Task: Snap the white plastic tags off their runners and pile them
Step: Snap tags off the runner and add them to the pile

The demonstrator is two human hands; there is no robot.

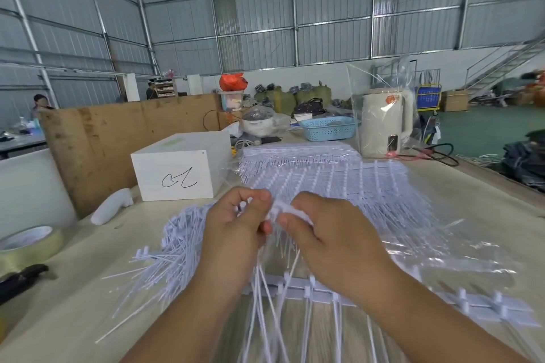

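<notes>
White plastic tags (284, 212) sit bunched between my two hands above the pale wooden surface (73, 298), thin and stiff, with small blocky heads and long needle-like tails. My left hand (236, 233) has its fingers curled round a clutch of them, tails hanging down below my palm. My right hand (330, 239) pinches the heads of the same bunch between thumb and fingers, the two hands nearly touching. Beneath my wrists lies a flat runner (324, 292), a straight bar with tags still standing off it in a row like comb teeth. To my left a loose pile of tags (174, 247) fans out on the surface, spiky and tangled. Beyond my hands, stacked sheets of runners (318, 168) lie in clear crinkly film. A smooth white box (180, 168) with a black scrawl stands at the far left, a roll of yellowish tape (26, 244) near the left edge, and a cream kettle (383, 124) wrapped in a glossy plastic bag at the back right.
</notes>
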